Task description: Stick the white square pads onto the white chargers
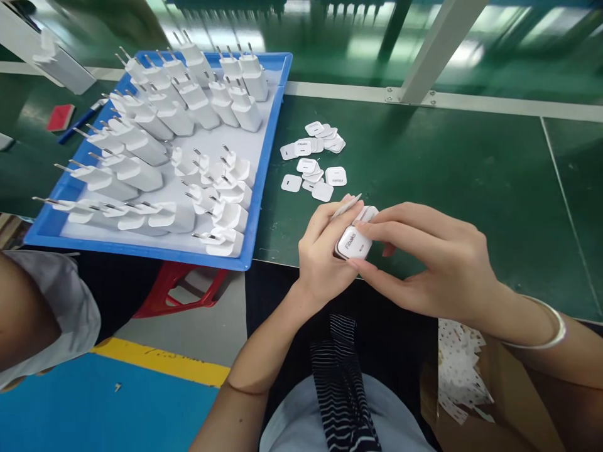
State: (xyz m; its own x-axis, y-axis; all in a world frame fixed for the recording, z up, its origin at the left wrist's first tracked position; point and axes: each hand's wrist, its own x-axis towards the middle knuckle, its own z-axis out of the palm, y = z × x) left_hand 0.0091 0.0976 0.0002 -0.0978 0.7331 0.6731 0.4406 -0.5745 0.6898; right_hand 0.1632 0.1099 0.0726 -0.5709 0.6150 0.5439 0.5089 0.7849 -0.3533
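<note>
A person sat at the near edge of a green workbench [447, 163], both hands meeting just over that edge. The left hand [323, 251] was closed around a small white charger plug [354, 242], cradling it from the left with fingers curled behind it. The right hand [433, 260] pinched the same plug from the right, thumb below and forefinger on top, so both hands were clamped on it. The plug's printed face pointed toward the wearer. A thin white sticker sheet [346, 206] stuck out between the left fingers, just above the plug.

The plug looked light, rigid and smooth-sided, probably a little slippery, so a grip across its flat sides seemed safest, well away from the metal pins. The sticker looked flimsy and likely to crease if squeezed.

To the far left lay a blue tray [264, 188] filled with rows of matching white plugs [141, 144], pins pointing up and left. Between the tray and the hands, a small scatter of white label pieces [315, 160] lay on the bench. A silver bangle [549, 329] circled the right wrist. Another person's sleeve [51, 307] showed at the near left.
</note>
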